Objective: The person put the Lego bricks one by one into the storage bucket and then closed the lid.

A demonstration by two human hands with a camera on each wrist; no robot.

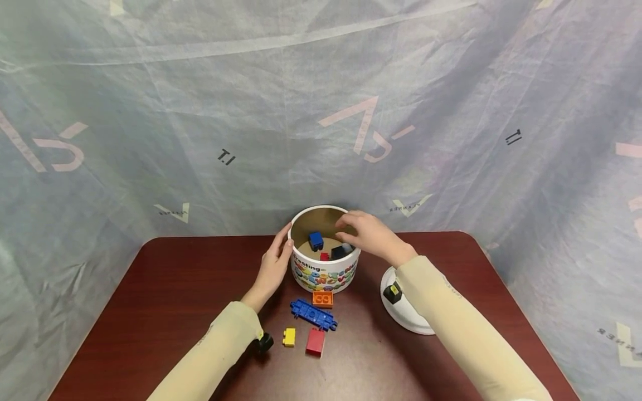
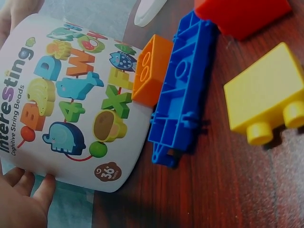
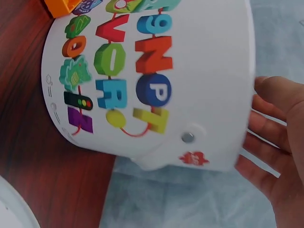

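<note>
White bucket [image 1: 321, 273] with colourful printed letters and animals is standing upright near the far edge of the dark red tabletop [image 1: 175, 301], with grey-blue sheeting [image 1: 281, 167] hanging behind; its mouth is facing up and exposing a brown interior, and its wall is bearing the word "Interesting" in the left wrist view. White lid [image 1: 403, 318] is lying on the tabletop to the bucket's right, partly covered by the right sleeve [image 1: 426, 289].

Left hand [image 1: 273, 268] is resting against the bucket's left side near the rim, fingers extended. Right hand [image 1: 372, 235] is hanging over the right part of the rim, its fingers curving loosely and a gap showing between thumb and forefinger.

Long blue base [image 1: 313, 314] is lying obliquely in front of the bucket, hollow side showing. Red block [image 1: 315, 341] is sitting just beside it, closer to the person. Orange block [image 1: 322, 299] is lying between bucket and base, exposing its round inner tubes. Dark piece [image 1: 338, 253] is lying inside the bucket, below the right hand. Blue block [image 1: 315, 240] is resting farther left within. Yellow block [image 1: 289, 337] is lying on the tabletop, studs pointing left. Small red piece [image 1: 324, 256] is showing inside, just above the near rim.
</note>
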